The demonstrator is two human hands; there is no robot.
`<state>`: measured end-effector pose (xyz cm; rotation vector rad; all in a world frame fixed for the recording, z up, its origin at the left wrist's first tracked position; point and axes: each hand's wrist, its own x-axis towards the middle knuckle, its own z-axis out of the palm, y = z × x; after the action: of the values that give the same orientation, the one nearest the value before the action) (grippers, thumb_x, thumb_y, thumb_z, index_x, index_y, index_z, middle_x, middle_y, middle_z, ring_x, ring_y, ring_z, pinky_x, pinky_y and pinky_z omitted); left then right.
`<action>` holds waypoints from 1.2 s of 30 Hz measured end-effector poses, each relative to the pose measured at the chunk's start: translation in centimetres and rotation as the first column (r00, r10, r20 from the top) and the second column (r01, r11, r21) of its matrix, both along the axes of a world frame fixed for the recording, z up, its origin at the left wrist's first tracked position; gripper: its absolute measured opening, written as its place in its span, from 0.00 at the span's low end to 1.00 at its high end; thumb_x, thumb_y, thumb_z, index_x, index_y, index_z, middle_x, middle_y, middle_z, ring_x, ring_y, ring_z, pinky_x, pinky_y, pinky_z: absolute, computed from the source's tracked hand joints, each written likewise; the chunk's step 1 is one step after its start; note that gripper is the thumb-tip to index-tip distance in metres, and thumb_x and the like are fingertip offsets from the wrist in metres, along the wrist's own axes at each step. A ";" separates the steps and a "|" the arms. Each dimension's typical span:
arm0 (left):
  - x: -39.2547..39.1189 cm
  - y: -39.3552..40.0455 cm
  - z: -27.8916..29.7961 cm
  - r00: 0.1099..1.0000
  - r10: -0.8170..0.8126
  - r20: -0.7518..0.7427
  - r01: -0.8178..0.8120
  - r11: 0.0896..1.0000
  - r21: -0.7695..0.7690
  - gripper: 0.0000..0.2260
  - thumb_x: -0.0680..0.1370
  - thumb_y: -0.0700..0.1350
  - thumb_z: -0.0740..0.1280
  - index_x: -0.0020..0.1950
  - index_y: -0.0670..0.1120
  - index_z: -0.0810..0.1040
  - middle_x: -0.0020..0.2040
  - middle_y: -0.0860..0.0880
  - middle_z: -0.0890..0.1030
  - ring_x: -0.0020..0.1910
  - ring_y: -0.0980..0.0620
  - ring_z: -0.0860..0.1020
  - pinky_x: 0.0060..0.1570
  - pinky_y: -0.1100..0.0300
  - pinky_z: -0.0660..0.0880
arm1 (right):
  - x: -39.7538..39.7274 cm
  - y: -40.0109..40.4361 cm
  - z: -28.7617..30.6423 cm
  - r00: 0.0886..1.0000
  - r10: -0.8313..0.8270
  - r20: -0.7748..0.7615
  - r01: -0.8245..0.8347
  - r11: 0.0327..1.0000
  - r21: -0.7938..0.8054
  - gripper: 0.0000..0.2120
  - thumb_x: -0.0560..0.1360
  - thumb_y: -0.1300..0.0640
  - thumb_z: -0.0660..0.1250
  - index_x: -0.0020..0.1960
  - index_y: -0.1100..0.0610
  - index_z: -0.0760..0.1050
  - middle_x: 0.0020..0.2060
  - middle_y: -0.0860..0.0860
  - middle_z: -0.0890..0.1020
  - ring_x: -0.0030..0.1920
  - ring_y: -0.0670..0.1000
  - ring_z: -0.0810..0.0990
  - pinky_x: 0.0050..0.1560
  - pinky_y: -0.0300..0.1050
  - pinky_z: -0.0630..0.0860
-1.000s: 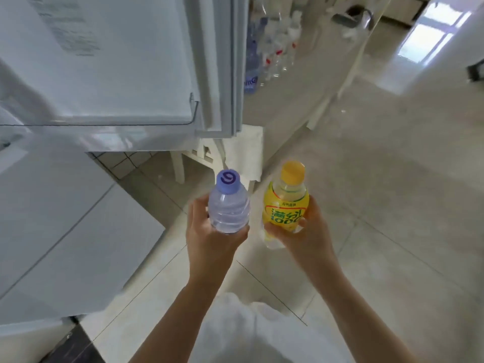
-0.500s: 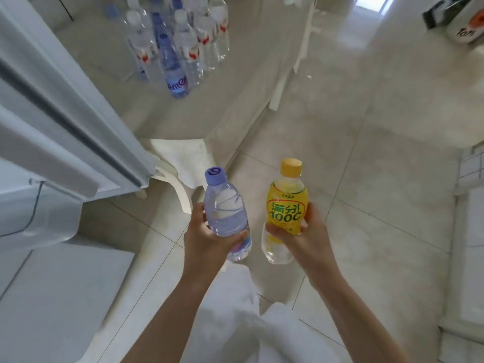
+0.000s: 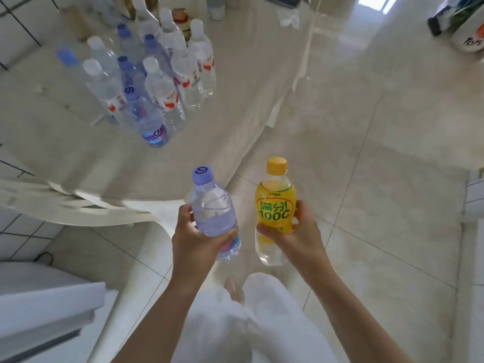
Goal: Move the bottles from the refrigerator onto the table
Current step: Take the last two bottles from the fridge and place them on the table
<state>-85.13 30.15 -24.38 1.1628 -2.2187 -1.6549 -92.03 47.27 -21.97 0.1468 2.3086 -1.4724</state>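
Head view: left hand wraps the mid-body of a clear water bottle with a purple cap, and right hand wraps a yellow-labelled bottle at its label; both bottles stand upright, held just beside each other over the floor, short of the desk. A cluster of bottles already stands there. Full and thin-walled, these probably feel weighty and give when squeezed; each grip suits the waist, firm, not crushing.
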 end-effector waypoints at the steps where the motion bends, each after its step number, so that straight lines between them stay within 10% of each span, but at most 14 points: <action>1: -0.7 0.1 -0.1 1.000 0.000 0.002 0.000 1.000 0.003 0.31 0.58 0.44 0.83 0.54 0.52 0.73 0.46 0.56 0.81 0.41 0.61 0.80 0.40 0.62 0.73 | -1.0 0.0 0.1 1.000 0.009 -0.004 -0.009 1.000 0.005 0.31 0.52 0.42 0.75 0.53 0.47 0.71 0.46 0.45 0.82 0.48 0.48 0.81 0.50 0.57 0.79; 12: -14.6 5.5 -1.2 0.967 0.252 0.028 -0.251 0.968 -0.019 0.32 0.54 0.49 0.82 0.54 0.50 0.72 0.44 0.54 0.81 0.44 0.51 0.81 0.42 0.52 0.79 | -18.5 2.5 -0.2 0.958 0.286 -0.003 -0.284 0.955 0.086 0.26 0.62 0.54 0.79 0.54 0.51 0.69 0.46 0.45 0.80 0.46 0.44 0.78 0.37 0.34 0.70; 27: -27.8 1.9 -1.3 0.845 0.535 0.006 -0.533 0.843 -0.075 0.29 0.57 0.51 0.78 0.53 0.45 0.72 0.38 0.54 0.79 0.40 0.46 0.80 0.38 0.53 0.75 | -34.0 -6.1 -0.9 0.829 0.554 -0.081 -0.535 0.826 0.178 0.23 0.65 0.56 0.75 0.52 0.53 0.66 0.39 0.43 0.73 0.42 0.50 0.72 0.31 0.41 0.63; 36: -35.2 -4.6 -3.6 0.743 0.668 -0.033 -0.668 0.739 -0.085 0.28 0.62 0.40 0.81 0.56 0.42 0.70 0.37 0.58 0.75 0.35 0.58 0.75 0.32 0.73 0.67 | -40.4 -15.7 -3.1 0.793 0.572 -0.212 -0.566 0.819 0.093 0.25 0.64 0.59 0.76 0.56 0.57 0.68 0.40 0.42 0.74 0.42 0.49 0.72 0.35 0.37 0.63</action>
<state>-120.34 25.58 -27.93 1.6663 -1.5396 -1.2180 -132.45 31.58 -25.04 -0.6988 2.2502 -1.1835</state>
